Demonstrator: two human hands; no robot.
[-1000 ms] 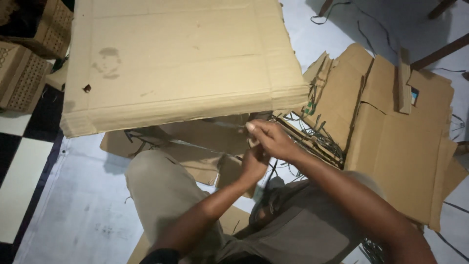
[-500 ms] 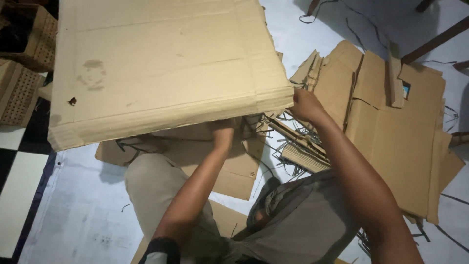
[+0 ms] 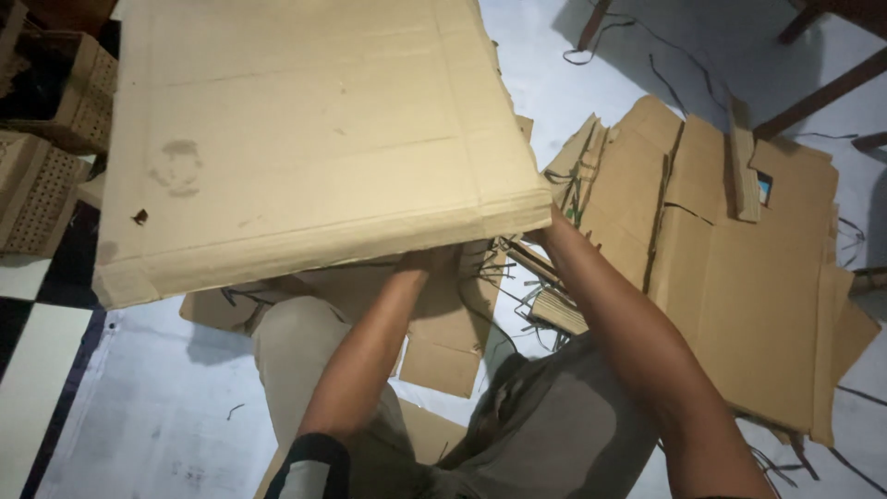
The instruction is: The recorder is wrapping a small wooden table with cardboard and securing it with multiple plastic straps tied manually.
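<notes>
The person's left hand [image 3: 427, 260] and right hand [image 3: 543, 233] both reach under the near edge of a big cardboard sheet [image 3: 305, 139], which is raised above the knees and hides the fingers, so one cannot tell how each hand grips. Flat cardboard pieces [image 3: 739, 277] lie on the floor at the right, and perforated boxes [image 3: 42, 176] stand at the left.

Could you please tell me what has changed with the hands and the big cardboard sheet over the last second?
Both hands left the strip they worked near the lap and went under the big cardboard sheet, now hidden beneath its near edge. The flattened cardboard pile on the right stayed put.
</notes>
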